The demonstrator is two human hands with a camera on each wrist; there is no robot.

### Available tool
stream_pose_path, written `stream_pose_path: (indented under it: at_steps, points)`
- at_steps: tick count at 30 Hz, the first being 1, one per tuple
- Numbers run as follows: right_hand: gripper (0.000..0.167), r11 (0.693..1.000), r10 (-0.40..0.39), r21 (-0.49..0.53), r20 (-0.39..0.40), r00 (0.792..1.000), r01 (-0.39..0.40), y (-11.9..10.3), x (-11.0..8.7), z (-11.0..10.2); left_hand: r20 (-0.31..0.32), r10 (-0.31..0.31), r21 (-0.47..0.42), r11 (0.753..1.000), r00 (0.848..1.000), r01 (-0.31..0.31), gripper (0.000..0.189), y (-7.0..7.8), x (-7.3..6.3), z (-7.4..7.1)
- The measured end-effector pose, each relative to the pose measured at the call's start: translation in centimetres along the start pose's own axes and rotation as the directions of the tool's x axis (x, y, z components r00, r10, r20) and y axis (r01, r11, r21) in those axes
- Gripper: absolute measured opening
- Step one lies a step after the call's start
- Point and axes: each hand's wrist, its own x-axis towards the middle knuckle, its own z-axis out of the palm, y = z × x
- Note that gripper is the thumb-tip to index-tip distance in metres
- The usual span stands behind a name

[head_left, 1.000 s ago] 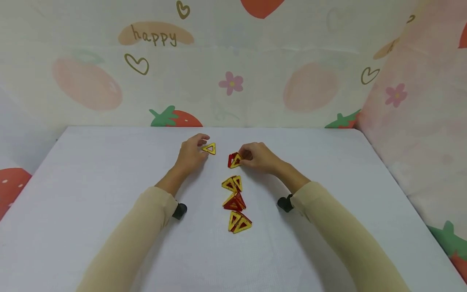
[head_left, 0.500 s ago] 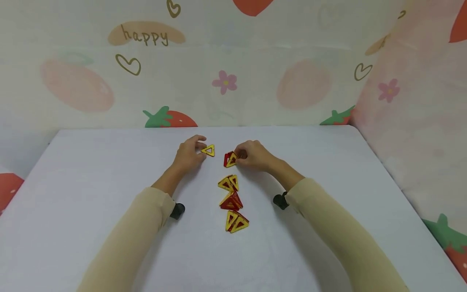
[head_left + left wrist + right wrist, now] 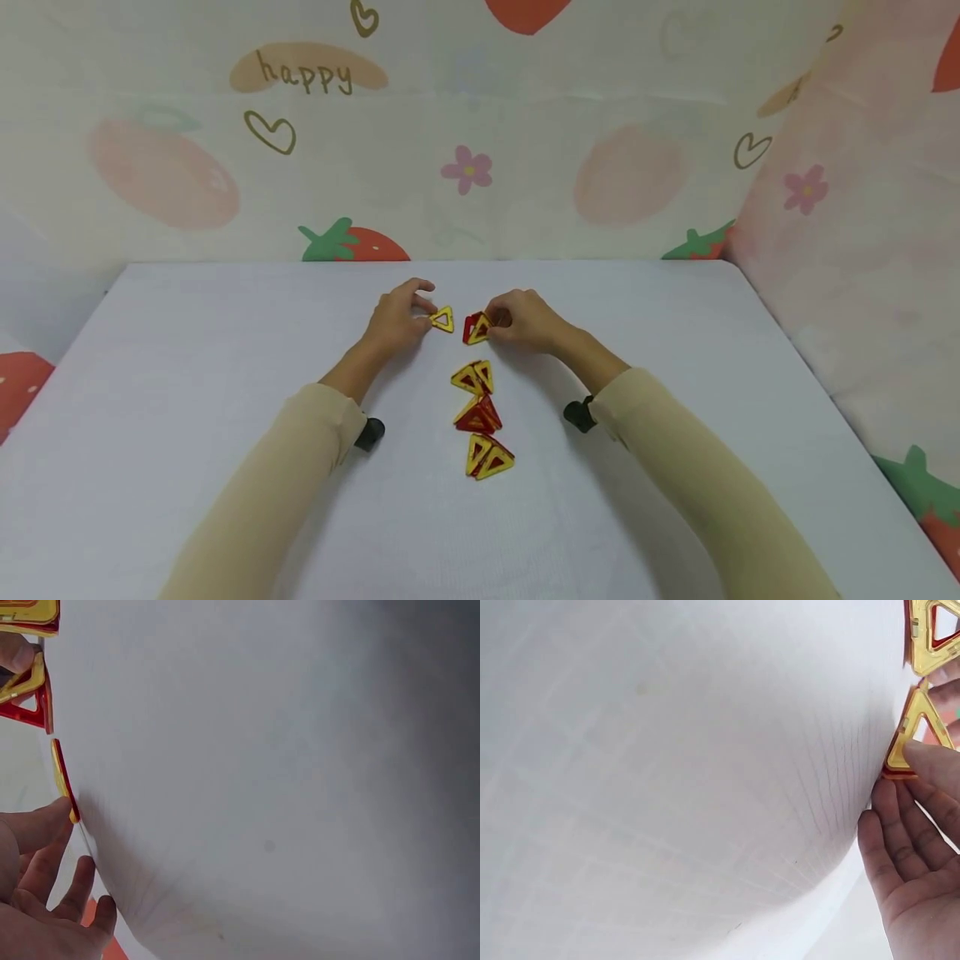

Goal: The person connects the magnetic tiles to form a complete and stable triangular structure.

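My left hand (image 3: 395, 321) pinches a yellow triangular magnetic tile (image 3: 451, 320) between thumb and finger, its other fingers spread. In the left wrist view this tile (image 3: 63, 776) stands nearly edge-on, showing a red edge beside the yellow. To its right, my right hand (image 3: 528, 323) grips joined red and yellow triangular tiles (image 3: 468, 329), set up at a slant. Seen from the right wrist, the thumb presses a yellow tile (image 3: 900, 750) of that piece while the other fingers reach behind it. A small gap separates the left tile from the right hand's piece.
Nearer the person, three small pyramids of red and yellow tiles stand in a line: a yellow-faced one (image 3: 468, 381), a red-faced one (image 3: 477, 426) and another yellow-faced one (image 3: 492, 463). White cloth (image 3: 225, 350) covers the table, and a printed curtain (image 3: 540, 200) rises behind its far edge.
My left hand has brought the yellow tile to the right and slightly nearer, closer to the right hand's piece. The right hand keeps its hold; the head view has shifted slightly.
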Motion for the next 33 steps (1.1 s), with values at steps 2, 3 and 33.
stream_pose_path:
  at_steps: [2,3,33]
  points:
    - [0.023,1.000,-0.001,-0.002,-0.001,1.000,0.001,-0.01,0.01,0.05,0.005,0.003,0.001,1.000,1.000,-0.003,0.049,-0.03,-0.01,0.04]
    - [0.023,1.000,0.000,-0.001,0.000,1.000,0.000,-0.02,0.01,0.06,0.007,0.005,0.001,1.000,1.000,-0.005,0.049,-0.05,-0.02,0.07]
    - [0.024,1.000,0.010,0.020,0.016,1.000,-0.011,-0.07,0.02,-0.03,0.047,0.009,0.032,0.999,0.999,-0.011,0.046,0.59,-0.11,0.63]
